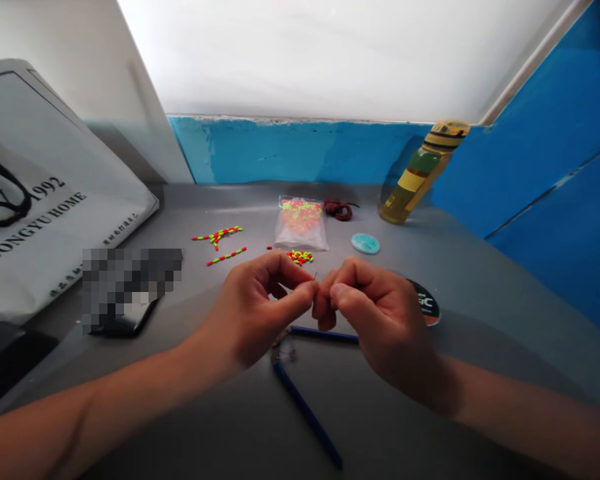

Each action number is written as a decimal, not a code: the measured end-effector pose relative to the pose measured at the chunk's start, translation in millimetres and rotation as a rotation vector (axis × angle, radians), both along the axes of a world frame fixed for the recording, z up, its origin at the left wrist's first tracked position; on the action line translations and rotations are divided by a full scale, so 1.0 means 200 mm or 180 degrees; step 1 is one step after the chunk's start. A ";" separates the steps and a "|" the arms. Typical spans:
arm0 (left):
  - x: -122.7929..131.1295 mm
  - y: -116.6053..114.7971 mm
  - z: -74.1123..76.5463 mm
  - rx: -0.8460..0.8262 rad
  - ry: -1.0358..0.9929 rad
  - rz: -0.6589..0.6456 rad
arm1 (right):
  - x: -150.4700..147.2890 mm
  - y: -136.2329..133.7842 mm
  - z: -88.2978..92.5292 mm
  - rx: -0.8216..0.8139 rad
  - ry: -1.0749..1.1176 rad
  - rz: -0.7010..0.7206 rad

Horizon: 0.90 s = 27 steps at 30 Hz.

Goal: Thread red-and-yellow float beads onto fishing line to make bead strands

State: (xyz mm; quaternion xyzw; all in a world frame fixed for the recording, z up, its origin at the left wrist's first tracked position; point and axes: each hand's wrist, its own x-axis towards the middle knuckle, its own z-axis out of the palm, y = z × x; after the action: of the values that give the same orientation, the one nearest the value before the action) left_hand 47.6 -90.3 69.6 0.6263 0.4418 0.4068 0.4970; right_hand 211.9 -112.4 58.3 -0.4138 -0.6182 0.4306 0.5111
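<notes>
My left hand (pixel 265 303) and my right hand (pixel 375 313) meet fingertip to fingertip above the middle of the grey table. Thumb and forefinger of the left are pinched, and a tiny thin dark tip sticks up at them, too small to name. The right fingers are curled in a pinch too; what they hold is hidden. Below the hands lie pliers with blue handles (pixel 307 413), spread apart, with some fine clear line or wire by the jaws. Just beyond the fingers is a small pile of red and yellow-green beads (pixel 301 257).
Beyond the pile stand a clear bag of beads (pixel 303 223), a dark red cord coil (pixel 340 210), a light blue disc (pixel 365 243) and a bottle (pixel 415 177). Bead rows (pixel 227 256) lie left, near a phone-like dark object (pixel 125 323) and a white bag (pixel 45 180). A black round label (pixel 427 303) sits right.
</notes>
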 end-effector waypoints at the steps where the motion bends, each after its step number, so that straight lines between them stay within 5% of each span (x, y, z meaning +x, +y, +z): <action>1: 0.00 0.00 0.00 -0.0011 -0.0007 0.0000 | 0.00 0.00 0.00 -0.0009 0.0001 0.0002; 27: -0.01 0.00 0.01 0.0116 0.0164 0.0102 | -0.01 0.00 0.00 -0.0025 0.0205 0.0169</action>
State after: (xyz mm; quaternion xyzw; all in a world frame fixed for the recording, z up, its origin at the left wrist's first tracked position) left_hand 46.3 -91.3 71.1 0.6384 0.4570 0.4064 0.4675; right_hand 209.4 -111.7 57.5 -0.3852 -0.6105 0.4594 0.5175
